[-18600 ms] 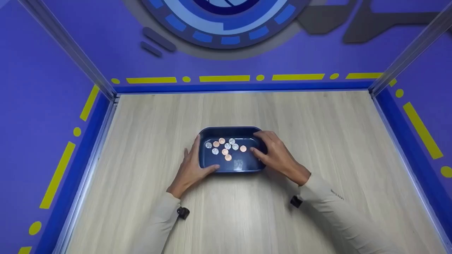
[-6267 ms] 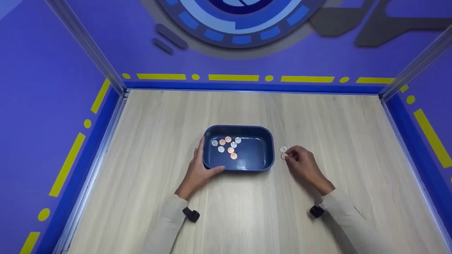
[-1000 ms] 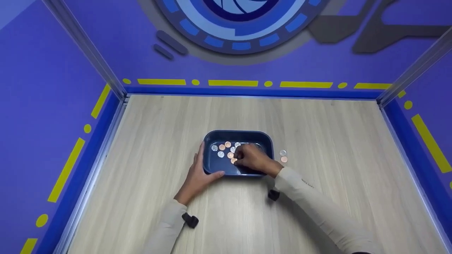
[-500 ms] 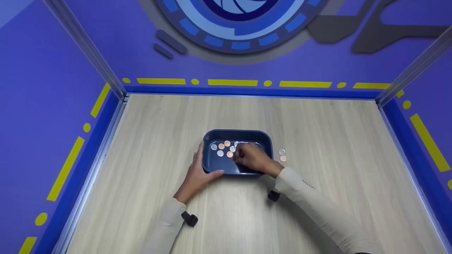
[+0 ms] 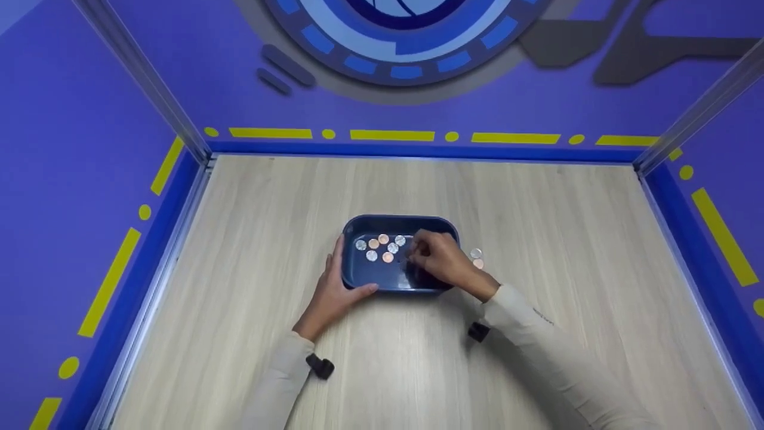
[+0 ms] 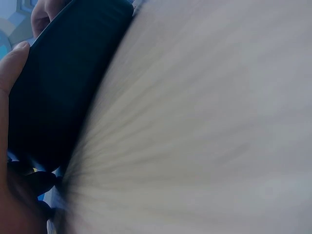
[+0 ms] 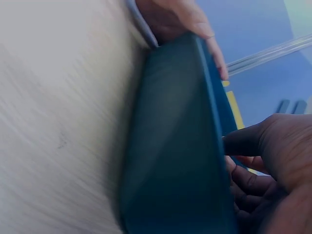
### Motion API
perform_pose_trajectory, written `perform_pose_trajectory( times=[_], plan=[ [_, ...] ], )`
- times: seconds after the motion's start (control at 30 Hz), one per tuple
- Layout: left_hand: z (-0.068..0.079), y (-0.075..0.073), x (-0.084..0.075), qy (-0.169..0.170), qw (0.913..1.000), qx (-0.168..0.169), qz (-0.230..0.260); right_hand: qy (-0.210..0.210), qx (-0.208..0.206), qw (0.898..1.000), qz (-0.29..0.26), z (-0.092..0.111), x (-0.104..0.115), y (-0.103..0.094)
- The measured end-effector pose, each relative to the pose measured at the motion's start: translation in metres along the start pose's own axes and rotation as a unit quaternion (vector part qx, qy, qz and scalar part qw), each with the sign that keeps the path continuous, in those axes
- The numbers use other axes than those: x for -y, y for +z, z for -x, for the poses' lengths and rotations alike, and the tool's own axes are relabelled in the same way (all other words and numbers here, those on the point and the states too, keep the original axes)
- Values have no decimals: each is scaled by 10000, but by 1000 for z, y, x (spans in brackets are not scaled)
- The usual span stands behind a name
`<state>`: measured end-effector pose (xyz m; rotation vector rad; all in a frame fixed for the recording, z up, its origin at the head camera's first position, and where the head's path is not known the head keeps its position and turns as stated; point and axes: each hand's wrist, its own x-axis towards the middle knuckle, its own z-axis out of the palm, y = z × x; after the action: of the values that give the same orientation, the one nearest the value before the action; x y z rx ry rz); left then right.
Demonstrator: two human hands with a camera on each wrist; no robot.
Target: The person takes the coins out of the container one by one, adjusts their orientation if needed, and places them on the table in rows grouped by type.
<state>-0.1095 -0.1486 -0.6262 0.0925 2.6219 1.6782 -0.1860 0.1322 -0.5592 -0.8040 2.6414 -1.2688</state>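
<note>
A dark blue rectangular tub (image 5: 370,280) with rounded corners rests on the table, several silver and copper coins (image 5: 383,239) lying on its floor. My left hand (image 5: 331,292) holds its near left corner, fingers along the left wall and thumb over the front rim; the left wrist view shows the thumb (image 6: 14,63) at the rim. Inside the tub's right half, my right hand (image 5: 444,260) has thumb and fingertips pinched together, just right of the coins. The copper coin between them is hidden. In the right wrist view, the tub wall covers part of these fingers (image 7: 248,187).
A silver coin (image 5: 476,253) and a copper coin (image 5: 477,263) lie on the table right of the tub, close together. The wooden table (image 5: 268,209) is bounded by blue-purple panels (image 5: 382,107) at the back and both sides.
The lowest copper coin has gone from its place in the tub, and my right hand has lifted slightly to the right. Earlier, two coins went onto the table. My left hand keeps its hold.
</note>
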Motion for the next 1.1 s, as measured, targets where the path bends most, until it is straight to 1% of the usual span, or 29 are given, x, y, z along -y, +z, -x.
perform_pose_trajectory(
  times=[0.3, 0.57, 0.9, 1.1],
  plan=[
    [0, 0, 0, -132, 9998, 15, -132, 286, -508, 9974, -414, 16, -5, -23],
    [0, -1, 1, -110, 9998, -17, -175, 520, -884, 9925, -663, 26, -12, -39],
    [0, 0, -3, -136, 9997, -10, -195, 929, -1333, 9826, -900, 37, -27, -49],
    [0, 0, -2, -107, 9999, 8, -128, 1156, -1347, 9793, -975, 46, -32, -52]
  ],
)
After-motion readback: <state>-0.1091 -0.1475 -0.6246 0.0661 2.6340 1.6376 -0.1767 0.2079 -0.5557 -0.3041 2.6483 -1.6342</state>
